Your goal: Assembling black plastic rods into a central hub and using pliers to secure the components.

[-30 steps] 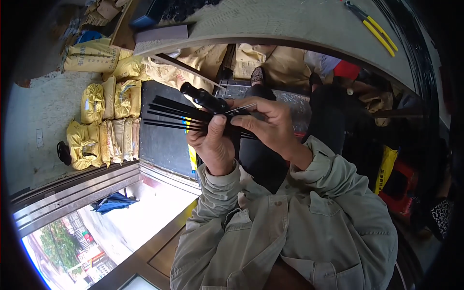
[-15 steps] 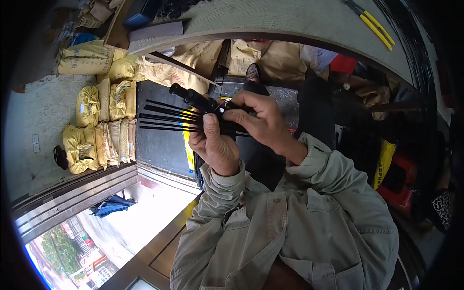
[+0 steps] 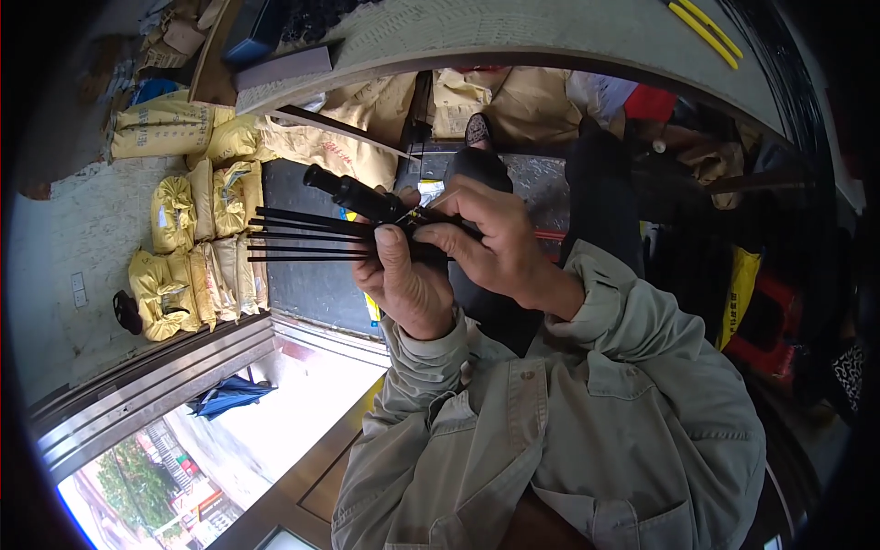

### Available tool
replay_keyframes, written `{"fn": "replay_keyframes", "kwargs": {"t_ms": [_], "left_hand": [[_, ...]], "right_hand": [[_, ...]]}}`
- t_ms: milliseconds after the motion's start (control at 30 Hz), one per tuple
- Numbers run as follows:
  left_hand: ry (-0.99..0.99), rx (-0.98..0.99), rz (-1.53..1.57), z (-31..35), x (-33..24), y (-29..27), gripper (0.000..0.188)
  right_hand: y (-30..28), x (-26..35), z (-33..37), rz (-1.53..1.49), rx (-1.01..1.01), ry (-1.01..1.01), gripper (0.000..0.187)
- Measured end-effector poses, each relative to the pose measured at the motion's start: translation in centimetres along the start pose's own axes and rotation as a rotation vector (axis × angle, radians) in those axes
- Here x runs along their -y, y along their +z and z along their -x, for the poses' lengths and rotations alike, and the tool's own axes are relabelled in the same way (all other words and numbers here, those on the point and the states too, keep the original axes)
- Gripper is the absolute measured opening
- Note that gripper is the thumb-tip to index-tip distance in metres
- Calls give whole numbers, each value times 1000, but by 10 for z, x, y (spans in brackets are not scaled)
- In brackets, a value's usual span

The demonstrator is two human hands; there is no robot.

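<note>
Black thin rods (image 3: 298, 240), several of them, fan out leftward from my left hand (image 3: 412, 289), which is closed around them with its thumb raised on top. A stubby black stepped tube (image 3: 344, 191) sticks out up and left above the rods. Where the tube and rods meet, thumb and forefinger of my right hand (image 3: 495, 240) are pinched together. A thin shiny wire (image 3: 409, 215) shows at that joint. My fingers hide most of the joint, so how the parts connect cannot be seen.
A worktop (image 3: 513, 41) spans the far side, with yellow-handled pliers (image 3: 706, 35) at its right and black rods beyond. Paper sacks (image 3: 380, 115) lie beneath it. Yellow packages (image 3: 197, 266) are stacked at left. A blue umbrella (image 3: 229, 396) sits by the doorway. A red container (image 3: 765, 330) stands right.
The whole view has shifted slightly. The tube and rods have moved a little left, the rods now lying more level. Both hands keep nearly the same grip.
</note>
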State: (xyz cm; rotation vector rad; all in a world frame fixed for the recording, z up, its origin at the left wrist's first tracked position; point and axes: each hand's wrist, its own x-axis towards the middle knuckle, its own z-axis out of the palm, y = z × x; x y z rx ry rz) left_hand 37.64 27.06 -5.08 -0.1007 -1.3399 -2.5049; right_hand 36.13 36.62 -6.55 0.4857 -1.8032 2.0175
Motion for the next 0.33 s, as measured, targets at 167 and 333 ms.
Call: {"fn": "replay_keyframes", "kwargs": {"t_ms": [167,333], "left_hand": [[40,-80,-85,1,4,1,34],[48,-30,-114,5,7,-3,43]], "right_hand": [[-4,-4,-3,-187,83,201,14],[-3,-5,0,-268,119,247,15]]}}
